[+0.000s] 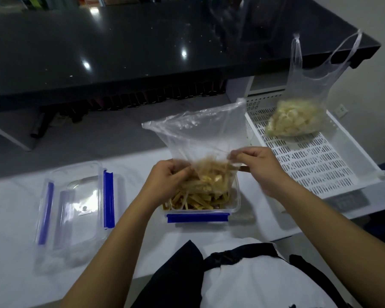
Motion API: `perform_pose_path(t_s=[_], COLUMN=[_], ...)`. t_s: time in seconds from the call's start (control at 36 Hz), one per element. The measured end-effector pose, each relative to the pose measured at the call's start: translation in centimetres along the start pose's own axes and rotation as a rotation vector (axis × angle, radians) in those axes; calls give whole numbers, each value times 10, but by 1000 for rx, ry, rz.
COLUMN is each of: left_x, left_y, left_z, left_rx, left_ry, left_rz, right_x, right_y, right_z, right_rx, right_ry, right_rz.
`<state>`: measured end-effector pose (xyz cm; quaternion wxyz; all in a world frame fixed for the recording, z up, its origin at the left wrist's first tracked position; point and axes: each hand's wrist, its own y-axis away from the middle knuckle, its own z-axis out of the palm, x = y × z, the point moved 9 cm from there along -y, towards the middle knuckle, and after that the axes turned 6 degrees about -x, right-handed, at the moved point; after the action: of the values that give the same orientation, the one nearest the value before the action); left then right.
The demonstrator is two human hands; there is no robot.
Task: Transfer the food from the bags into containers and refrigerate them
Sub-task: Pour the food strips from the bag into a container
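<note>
Head view looks down on a white table [13,207] where both hands work at a clear plastic bag [198,134] held over an open clear container [236,205] with a blue latch [197,218] on its near side. Left hand [171,176] has its fingers curled into the bag's lower left edge, gripping the film; right hand [256,163] pinches the bag's lower right edge between thumb and fingertips. The bag stands upside down, its closed end pointing toward twelve o'clock, and tan food strips [200,196] spill from its mouth into the container (some strips remain inside the film, bunched between the hands). At nine o'clock from the container lies a second clear container [76,196] with blue latches, and what may be its lid lies there too, though the clear layers are hard to separate. At two o'clock a white perforated tray [309,156] carries another thin bag [298,121] of pale food pieces, its handles hooked up on the edge of the dark countertop [142,52] that spans the far side.
</note>
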<state>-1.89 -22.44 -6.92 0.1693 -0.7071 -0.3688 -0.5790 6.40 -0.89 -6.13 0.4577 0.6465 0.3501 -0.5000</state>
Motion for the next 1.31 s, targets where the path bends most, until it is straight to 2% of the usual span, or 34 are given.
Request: perform_pose_path(t_s=[0.11,0.28,0.36,0.56,0.69,1.06,1.31], left_x=[5,14,15,4,9,25,28], left_y=[0,2,1,1,6,7,8], left_z=[-20,-30,-32,-22,-27,-43,-49], left_rx=[93,83,95,111,204,235,268], left_ry=[90,269,276,209,263,403,429], left_rz=[27,43,42,1,33,44,51], right_x=[-9,-18,-16,13,8,-11,-26], right_y=[1,4,3,-3,0,-2,-2], right_z=[-2,0,1,6,0,9,11], right_rx=[8,-2,-2,-3,27,-59,-94], right_ry=[-13,-84,-94,73,-35,-221,-226], right_rz=[-32,-66,-72,19,29,87,51])
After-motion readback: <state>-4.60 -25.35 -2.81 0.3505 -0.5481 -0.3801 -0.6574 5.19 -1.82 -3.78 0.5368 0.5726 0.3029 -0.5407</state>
